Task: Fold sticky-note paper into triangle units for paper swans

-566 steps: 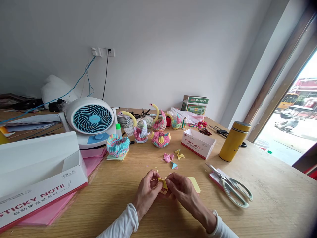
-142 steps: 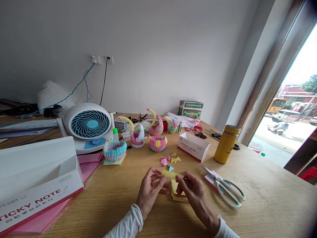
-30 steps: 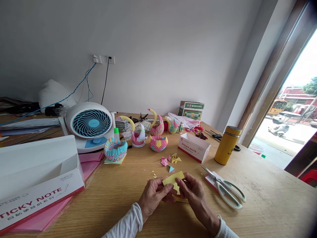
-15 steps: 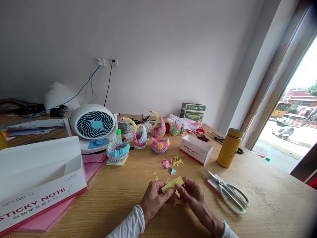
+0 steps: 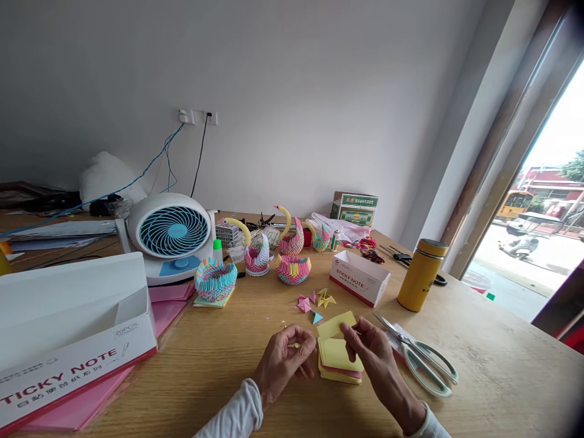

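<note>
My right hand (image 5: 370, 348) pinches a small yellow sheet of paper (image 5: 336, 325) by its right end. The sheet is held above a stack of yellow sticky notes (image 5: 340, 354), which has a pink layer near its bottom. To the left of the stack, my left hand (image 5: 286, 360) has its thumb and fingers curled together. A tiny yellow bit shows by its fingertips, but I cannot tell whether it is held. Beyond the hands lie folded pink pieces (image 5: 305, 303), folded yellow pieces (image 5: 325, 298) and a blue folded piece (image 5: 316, 317).
Scissors (image 5: 422, 359) lie right of my right hand, near a yellow flask (image 5: 422, 275) and a small sticky note box (image 5: 360, 280). Paper swans (image 5: 257, 255) and a blue paper bowl (image 5: 215, 281) stand behind. A fan (image 5: 171, 234) and a large box (image 5: 77, 353) are at left.
My hands have separated. The yellow sheet, previously between both hands, is now in my right hand alone, further right. The sticky note stack has come into fuller view.
</note>
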A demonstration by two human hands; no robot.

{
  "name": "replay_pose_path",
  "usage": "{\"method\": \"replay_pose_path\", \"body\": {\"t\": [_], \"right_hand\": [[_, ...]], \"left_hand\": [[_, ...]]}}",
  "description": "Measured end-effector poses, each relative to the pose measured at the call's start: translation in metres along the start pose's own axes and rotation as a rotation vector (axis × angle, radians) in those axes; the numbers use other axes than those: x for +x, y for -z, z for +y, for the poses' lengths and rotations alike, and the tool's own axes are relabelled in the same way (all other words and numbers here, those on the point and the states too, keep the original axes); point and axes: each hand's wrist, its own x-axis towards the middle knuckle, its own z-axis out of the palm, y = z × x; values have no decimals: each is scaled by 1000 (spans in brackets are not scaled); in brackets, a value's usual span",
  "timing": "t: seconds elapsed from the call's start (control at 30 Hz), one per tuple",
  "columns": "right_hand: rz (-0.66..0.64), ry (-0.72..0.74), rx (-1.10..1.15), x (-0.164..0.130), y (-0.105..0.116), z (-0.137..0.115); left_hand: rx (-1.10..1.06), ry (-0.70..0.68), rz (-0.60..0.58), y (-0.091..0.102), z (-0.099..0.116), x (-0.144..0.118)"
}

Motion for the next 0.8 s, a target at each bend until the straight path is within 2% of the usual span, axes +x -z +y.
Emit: {"method": "replay_pose_path", "body": {"t": [0.1,0.17,0.43,0.6,0.8], "right_hand": [[-146,-16,-32,-2,-2,1],[-192,-29,-43,-2,-4,3],[-276,-79,73,-8,-16,7],[-231,-88,79,-10,-18,0],[-47,-59,42,-3,-6,-6]], "left_hand": [[59,-24,-75,-2,2,-1],[78,-34,-111,-4,1,-2],[50,-42,-75,-9,1,-3],[39,-54,-84,-9,1,-3],[45,-30,-92,-9,3,-4]]}}
